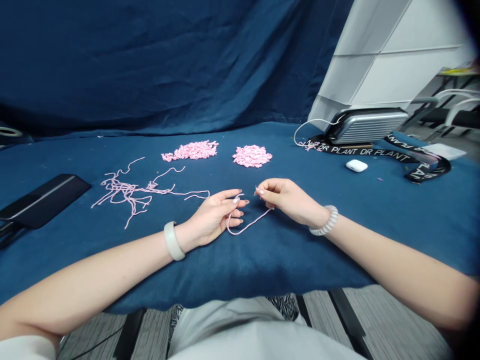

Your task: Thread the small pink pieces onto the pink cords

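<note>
A strand of pink yarn [245, 230] hangs in a loop between my two hands, above the front part of the blue-covered table. My left hand [219, 214] pinches one end between thumb and forefinger, and a short tip sticks out past them. The other side of the loop runs up into my right hand [283, 196], whose fingers are closed on it. Left of my hands lies a loose tangle of pink yarn strands [129, 191]. Beyond them are two piles of small pink yarn pieces, one oblong [193, 150] and one rounder [252, 156].
A black flat object [41, 200] lies at the left. On the right are a silver ribbed case [369, 126] with a white cable, a black lettered strap [360, 151] and a white earbud case [356, 165]. Blue cloth [168, 65] hangs behind the table.
</note>
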Tool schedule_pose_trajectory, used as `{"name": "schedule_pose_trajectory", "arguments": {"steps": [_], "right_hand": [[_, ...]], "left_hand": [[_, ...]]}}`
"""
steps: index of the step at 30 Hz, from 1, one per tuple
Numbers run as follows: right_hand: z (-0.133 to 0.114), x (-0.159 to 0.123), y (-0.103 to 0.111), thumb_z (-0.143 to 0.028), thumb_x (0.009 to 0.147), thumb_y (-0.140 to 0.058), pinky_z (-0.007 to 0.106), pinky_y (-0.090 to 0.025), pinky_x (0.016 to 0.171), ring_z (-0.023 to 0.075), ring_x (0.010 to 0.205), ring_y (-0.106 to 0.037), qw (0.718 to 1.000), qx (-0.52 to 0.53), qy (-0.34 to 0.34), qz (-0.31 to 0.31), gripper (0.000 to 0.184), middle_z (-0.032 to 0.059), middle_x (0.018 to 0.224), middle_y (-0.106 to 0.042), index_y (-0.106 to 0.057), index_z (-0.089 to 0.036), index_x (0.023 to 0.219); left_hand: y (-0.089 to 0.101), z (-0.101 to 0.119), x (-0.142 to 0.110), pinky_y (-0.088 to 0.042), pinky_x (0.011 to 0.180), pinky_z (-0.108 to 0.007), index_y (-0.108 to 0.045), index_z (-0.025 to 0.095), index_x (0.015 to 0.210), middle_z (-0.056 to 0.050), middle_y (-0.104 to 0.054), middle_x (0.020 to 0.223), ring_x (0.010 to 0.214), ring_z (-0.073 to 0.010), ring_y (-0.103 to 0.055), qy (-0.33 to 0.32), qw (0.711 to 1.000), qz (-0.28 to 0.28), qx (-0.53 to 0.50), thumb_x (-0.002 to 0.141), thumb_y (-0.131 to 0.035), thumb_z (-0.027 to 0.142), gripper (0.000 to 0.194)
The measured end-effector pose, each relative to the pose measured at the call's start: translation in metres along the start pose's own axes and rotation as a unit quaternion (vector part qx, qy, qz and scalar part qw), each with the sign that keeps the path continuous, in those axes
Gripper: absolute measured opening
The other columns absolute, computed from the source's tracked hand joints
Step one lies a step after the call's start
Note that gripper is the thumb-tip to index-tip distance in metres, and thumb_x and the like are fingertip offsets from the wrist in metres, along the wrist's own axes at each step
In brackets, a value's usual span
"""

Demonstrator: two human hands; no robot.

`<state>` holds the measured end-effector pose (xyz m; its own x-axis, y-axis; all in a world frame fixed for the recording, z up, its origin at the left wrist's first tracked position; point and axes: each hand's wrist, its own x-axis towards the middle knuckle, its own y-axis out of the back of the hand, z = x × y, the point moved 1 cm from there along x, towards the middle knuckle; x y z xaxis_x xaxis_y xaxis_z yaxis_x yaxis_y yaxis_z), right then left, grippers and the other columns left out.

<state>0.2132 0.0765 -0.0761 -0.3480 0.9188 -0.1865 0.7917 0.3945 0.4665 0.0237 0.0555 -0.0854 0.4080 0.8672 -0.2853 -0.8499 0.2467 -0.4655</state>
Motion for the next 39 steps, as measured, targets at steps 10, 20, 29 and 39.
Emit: {"name": "schedule_pose_trajectory", "arguments": {"steps": [10,20,29,39], "right_hand": [[0.005,0.004,-0.001,-0.067,0.066,-0.042,0.000,-0.029,0.054,-0.0135,0.058,-0.033,0.998,0.045,0.006,0.039,0.071,0.0018,0.079,-0.051,-0.048,-0.007,0.103],[0.004,0.003,-0.006,-0.056,0.064,-0.053,0.003,-0.044,0.066,-0.0106,0.070,-0.049,0.994,0.111,0.008,0.020,0.069,0.0067,0.104,-0.053,-0.046,-0.009,0.115],[-0.002,0.001,-0.008,-0.062,0.067,-0.046,0.002,-0.039,0.056,-0.0115,0.058,-0.042,0.997,0.074,0.001,0.029,0.064,0.0021,0.082,-0.053,-0.047,-0.007,0.101],[-0.006,-0.003,-0.014,-0.065,0.067,-0.042,-0.002,-0.030,0.054,-0.0145,0.057,-0.033,0.992,0.056,0.048,0.098,0.065,0.0005,0.076,-0.050,-0.047,-0.006,0.092]], "left_hand": [[0.003,-0.001,0.003,-0.053,0.057,-0.019,-0.056,0.011,0.088,-0.005,-0.063,0.083,0.059,-0.0064,-0.058,0.008,0.999,-0.027,-0.029,0.080,-0.057,0.011,0.008],[0.005,-0.003,0.004,-0.052,0.060,-0.019,-0.055,0.011,0.084,-0.005,-0.061,0.083,0.062,-0.0060,-0.056,0.008,0.999,-0.024,-0.040,0.080,-0.057,0.010,0.005],[0.004,-0.001,0.004,-0.053,0.064,-0.019,-0.059,0.012,0.094,-0.006,-0.062,0.086,0.064,-0.0060,-0.058,0.009,0.999,-0.011,-0.038,0.077,-0.057,0.004,0.019],[0.000,0.001,0.005,-0.054,0.061,-0.023,-0.057,0.009,0.075,-0.006,-0.061,0.078,0.061,-0.0073,-0.056,0.010,0.998,-0.008,-0.061,0.081,-0.057,0.016,0.009]]}}
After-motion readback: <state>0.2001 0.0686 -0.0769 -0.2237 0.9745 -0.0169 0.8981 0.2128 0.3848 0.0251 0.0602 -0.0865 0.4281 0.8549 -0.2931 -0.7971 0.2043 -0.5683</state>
